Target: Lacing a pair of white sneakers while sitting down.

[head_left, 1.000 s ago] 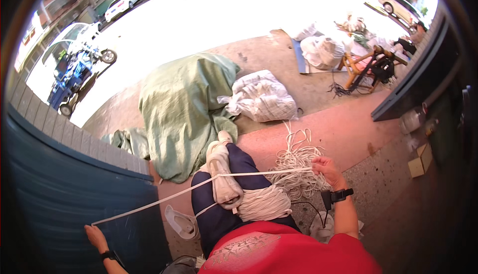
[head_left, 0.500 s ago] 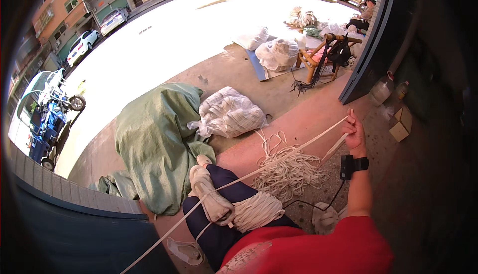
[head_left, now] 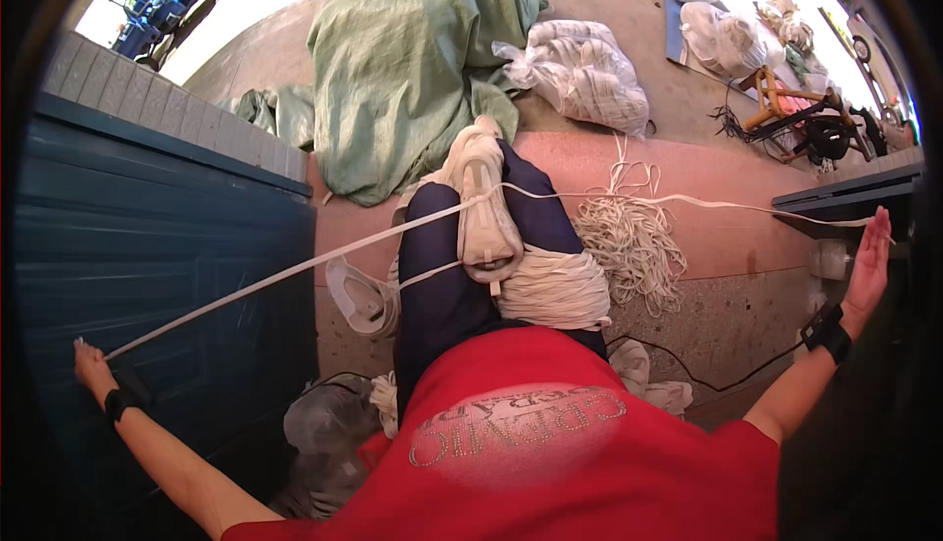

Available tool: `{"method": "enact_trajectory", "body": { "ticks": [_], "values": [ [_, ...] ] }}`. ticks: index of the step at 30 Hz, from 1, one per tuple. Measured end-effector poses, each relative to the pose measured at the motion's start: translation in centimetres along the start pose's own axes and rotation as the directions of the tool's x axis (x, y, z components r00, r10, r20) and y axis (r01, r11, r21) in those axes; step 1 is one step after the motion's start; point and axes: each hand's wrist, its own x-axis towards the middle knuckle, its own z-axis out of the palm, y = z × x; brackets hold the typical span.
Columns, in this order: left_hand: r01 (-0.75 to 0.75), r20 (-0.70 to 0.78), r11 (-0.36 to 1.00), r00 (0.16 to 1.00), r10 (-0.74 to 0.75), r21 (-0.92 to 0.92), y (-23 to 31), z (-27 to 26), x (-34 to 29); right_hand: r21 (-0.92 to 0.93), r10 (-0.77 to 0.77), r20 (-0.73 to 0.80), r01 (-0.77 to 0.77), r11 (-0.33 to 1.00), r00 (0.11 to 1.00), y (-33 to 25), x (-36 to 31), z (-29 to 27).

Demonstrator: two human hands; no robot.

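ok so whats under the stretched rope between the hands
The white rope held by the left hand and right hand crosses a wrapped foot and dark-trousered legs. A wound rope bundle lies below; what it rests on is hidden.

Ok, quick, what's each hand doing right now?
Left hand: closed on the cord, arm stretched out to the side.
Right hand: open, fingers spread; the cord runs to it, but a grip cannot be told.
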Motion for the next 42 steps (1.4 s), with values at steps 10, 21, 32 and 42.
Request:
{"method": "enact_trajectory", "body": {
  "ticks": [10,21,32,42],
  "values": [
    [0.299,0.84,0.81,0.047,-0.54,0.504,-9.3,32.3,-45.8,-0.573,0.335,0.794,0.442,0.689,0.507,35.2,-14.2,25.5],
    [0.243,0.654,0.608,-0.308,-0.691,0.756,-11.8,36.9,-60.0,-0.663,0.468,0.745,0.598,0.449,0.475,41.6,-16.4,28.0],
    [0.532,0.761,0.635,-0.029,-0.648,0.561,-12.0,35.2,-62.3,-0.747,0.618,0.621,0.603,0.28,0.482,43.0,-15.6,29.1],
    [0.434,0.787,0.711,0.007,-0.617,0.554,-12.6,34.5,-62.4,-0.699,0.577,0.655,0.682,0.215,0.488,42.0,-16.2,30.6]
  ]
}}
